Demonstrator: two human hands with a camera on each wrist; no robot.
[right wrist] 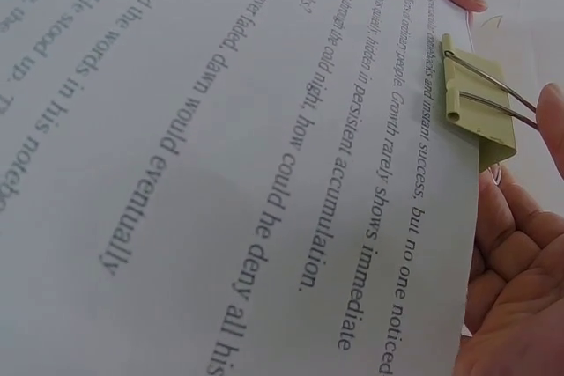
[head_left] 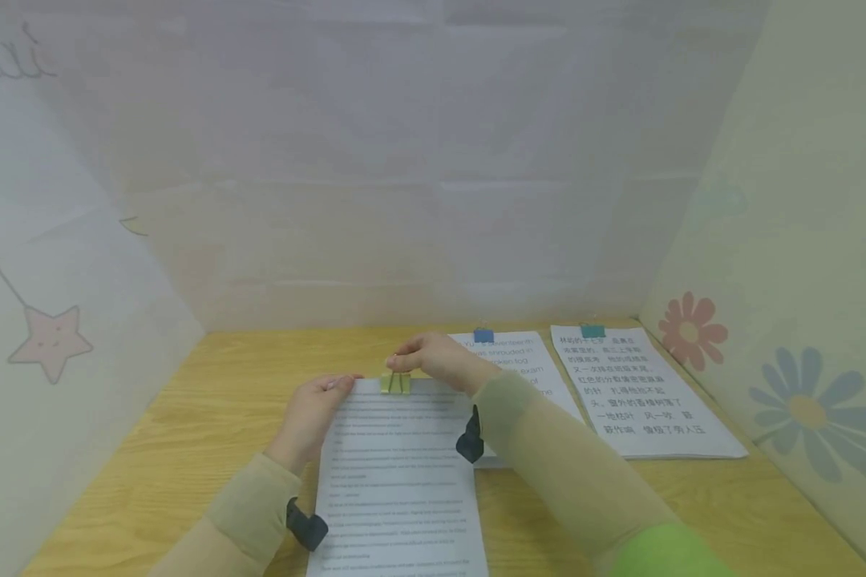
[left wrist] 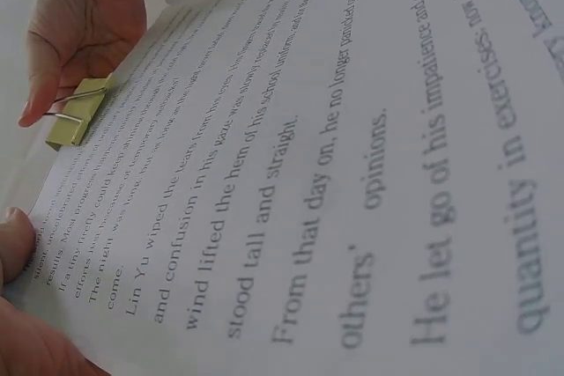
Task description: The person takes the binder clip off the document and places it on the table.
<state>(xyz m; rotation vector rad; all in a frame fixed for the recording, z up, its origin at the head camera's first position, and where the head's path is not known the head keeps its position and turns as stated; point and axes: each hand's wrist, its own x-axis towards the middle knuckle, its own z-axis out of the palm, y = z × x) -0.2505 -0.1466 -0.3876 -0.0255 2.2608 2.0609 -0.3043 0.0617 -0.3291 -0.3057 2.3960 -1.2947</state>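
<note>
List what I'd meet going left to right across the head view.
Pink five-pointed wall star, left hand, yellow metal binder clip, blue binder clip, teal binder clip, red wall flower, blue wall flower.

dim, even light leaves the creased pale grey backdrop (head_left: 433, 192) hazy. the white rectangular printed paper sheet (head_left: 400, 485) looks blurred in the head view.
</note>
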